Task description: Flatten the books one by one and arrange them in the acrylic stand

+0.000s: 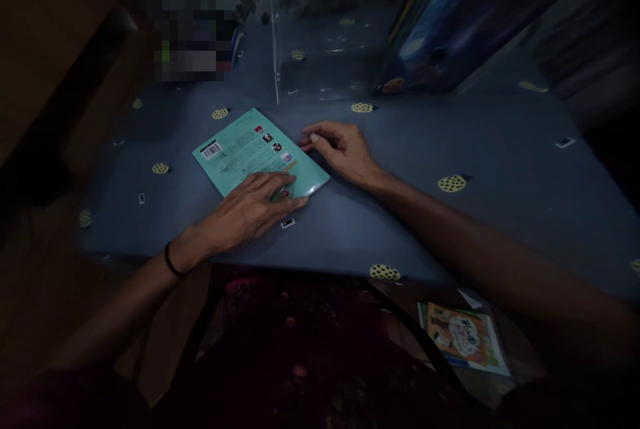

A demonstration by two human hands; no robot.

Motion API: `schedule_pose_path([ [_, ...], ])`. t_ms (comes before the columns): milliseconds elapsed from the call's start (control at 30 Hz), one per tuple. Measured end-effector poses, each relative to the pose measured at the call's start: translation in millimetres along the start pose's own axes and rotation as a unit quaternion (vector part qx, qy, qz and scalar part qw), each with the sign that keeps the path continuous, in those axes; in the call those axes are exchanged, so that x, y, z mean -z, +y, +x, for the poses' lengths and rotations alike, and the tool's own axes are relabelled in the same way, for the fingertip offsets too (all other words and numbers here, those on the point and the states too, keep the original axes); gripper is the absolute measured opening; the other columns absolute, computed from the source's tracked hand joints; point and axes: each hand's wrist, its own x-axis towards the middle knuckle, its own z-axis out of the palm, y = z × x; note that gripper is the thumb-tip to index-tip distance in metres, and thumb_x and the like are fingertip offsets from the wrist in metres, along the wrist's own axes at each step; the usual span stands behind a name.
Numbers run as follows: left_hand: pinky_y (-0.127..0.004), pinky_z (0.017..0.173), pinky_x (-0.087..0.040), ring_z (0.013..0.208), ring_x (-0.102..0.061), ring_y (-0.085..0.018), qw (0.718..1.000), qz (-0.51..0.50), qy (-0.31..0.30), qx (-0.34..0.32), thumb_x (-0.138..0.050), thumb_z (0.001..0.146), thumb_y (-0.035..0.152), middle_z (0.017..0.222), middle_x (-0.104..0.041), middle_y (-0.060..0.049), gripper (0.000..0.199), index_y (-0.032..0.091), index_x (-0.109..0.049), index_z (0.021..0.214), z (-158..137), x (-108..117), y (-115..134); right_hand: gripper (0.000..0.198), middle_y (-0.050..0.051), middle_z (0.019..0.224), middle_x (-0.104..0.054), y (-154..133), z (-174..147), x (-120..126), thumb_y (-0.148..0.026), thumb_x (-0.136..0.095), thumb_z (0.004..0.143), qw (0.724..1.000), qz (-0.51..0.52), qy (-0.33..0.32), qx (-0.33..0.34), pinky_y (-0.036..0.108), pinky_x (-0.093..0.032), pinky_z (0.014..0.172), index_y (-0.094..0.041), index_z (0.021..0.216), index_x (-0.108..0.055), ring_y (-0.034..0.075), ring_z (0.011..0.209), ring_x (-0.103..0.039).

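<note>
A teal book (240,142) lies flat and closed on the blue tablecloth, turned at an angle, with a barcode and several small pictures on its upward side. My left hand (255,205) rests palm down over the book's near edge, fingers stretched out and holding nothing. Beside the book's right edge, my right hand (343,149) lies on its side on the cloth. Its fingers are loosely curved, with the thumb apart from some of them, and nothing shows between them. Whether its fingertips touch the book's edge I cannot tell.
The tablecloth (410,229) carries a pineapple print. A clear plastic stand (325,69) stands behind the book, with a dark blue picture board (450,29) leaning at right. Books (235,49), partly blurred out, lie at back left. Below the table's front edge is an orange booklet (465,339).
</note>
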Motion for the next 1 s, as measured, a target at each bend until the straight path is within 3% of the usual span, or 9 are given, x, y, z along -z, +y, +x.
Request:
schedule_pose_path([
  [267, -0.05, 0.111, -0.048, 0.14, -0.05, -0.025, 0.996, -0.081, -0.009, 0.022, -0.052, 0.104, 0.019, 0.146, -0.058, -0.008, 0.042, 0.032, -0.053, 0.144, -51.9, 23.5, 14.3, 0.021, 0.005, 0.101, -0.078, 2.5, -1.2, -2.2, -0.037, -0.064, 0.095, 1.0, -0.02, 0.002, -0.011, 0.043, -0.061, 0.091, -0.023, 0.108, -0.073, 0.021, 0.091, -0.076],
  [467, -0.049, 0.112, -0.047, 0.142, -0.049, -0.026, 0.999, -0.003, -0.031, 0.03, -0.052, 0.104, 0.022, 0.149, -0.057, -0.007, 0.042, 0.031, -0.054, 0.144, -73.2, 23.7, 8.6, 0.024, 0.004, 0.103, -0.079, -1.8, -2.6, -2.1, -0.029, -0.055, 0.096, 0.996, -0.087, -0.006, 0.001, 0.041, -0.06, 0.087, -0.024, 0.11, -0.075, 0.023, 0.092, -0.075],
  [733, -0.056, 0.124, -0.03, 0.149, -0.041, -0.031, 0.967, 0.195, -0.157, -0.048, -0.06, 0.09, 0.006, 0.155, -0.053, -0.008, 0.081, 0.033, -0.031, 0.16, -47.4, 54.7, -22.5, 0.032, 0.006, 0.102, -0.081, -21.0, -5.0, 0.2, -0.028, -0.052, 0.094, 0.975, -0.215, -0.046, 0.03, 0.038, -0.057, 0.078, -0.022, 0.112, -0.077, 0.024, 0.084, -0.074],
  [867, -0.06, 0.121, -0.033, 0.15, -0.04, -0.035, 0.954, 0.242, -0.167, -0.064, -0.06, 0.091, 0.006, 0.161, -0.045, -0.007, 0.092, 0.041, -0.016, 0.163, -29.2, 50.3, -27.1, 0.033, 0.007, 0.103, -0.081, -23.2, -4.3, 0.3, -0.028, -0.05, 0.094, 0.973, -0.22, -0.054, 0.04, 0.037, -0.056, 0.078, -0.022, 0.112, -0.077, 0.024, 0.085, -0.073],
  [1000, -0.057, 0.117, -0.04, 0.152, -0.035, -0.037, 0.945, 0.271, -0.168, -0.071, -0.053, 0.094, 0.005, 0.166, -0.036, -0.013, 0.09, 0.032, -0.007, 0.165, -35.5, 40.6, -34.5, 0.034, 0.007, 0.101, -0.08, -25.3, -3.4, 2.2, -0.031, -0.05, 0.094, 0.978, -0.202, -0.052, 0.028, 0.037, -0.055, 0.077, -0.023, 0.111, -0.078, 0.024, 0.083, -0.073],
])
